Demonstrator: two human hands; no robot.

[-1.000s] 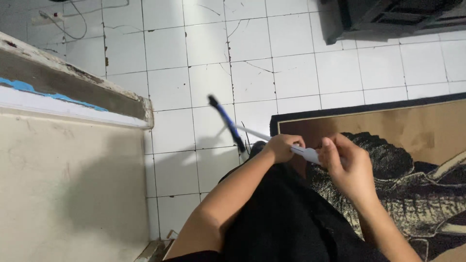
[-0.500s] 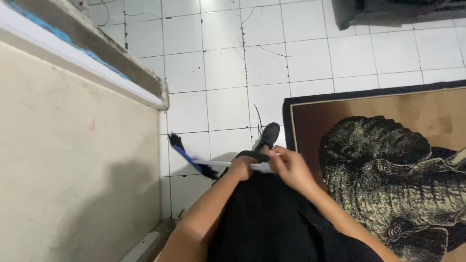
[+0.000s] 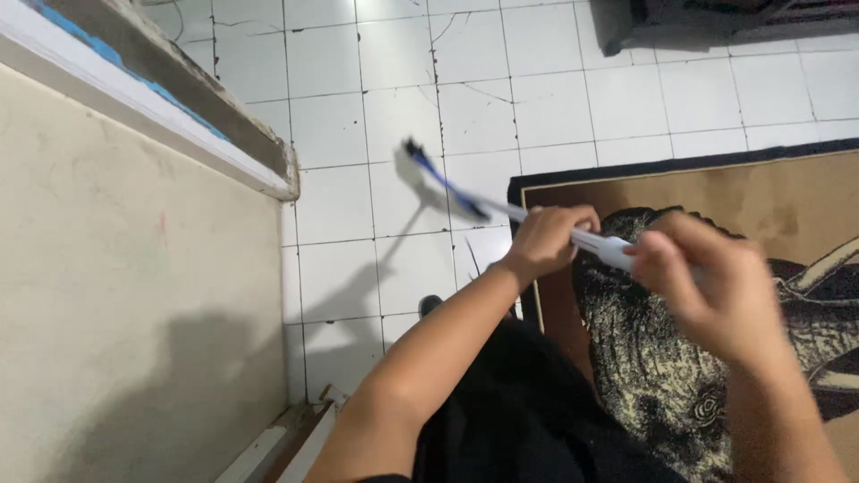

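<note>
Both my hands grip a long thin stick with a white handle part and a blue and black far end. My left hand is closed around the stick near its middle. My right hand, blurred by motion, is closed on the white handle end. The stick's blue tip points up and left over the white floor tiles, raised above them. My black-clothed legs fill the lower middle of the view.
A brown rug with a dark patterned figure lies at the right. A beige wall with a ledge runs along the left. Dark furniture stands at the top right. A dark foot shows below the stick.
The stick's blue tip has swung up from low near the floor to point up and left. Both hands have risen and the view has shifted.
</note>
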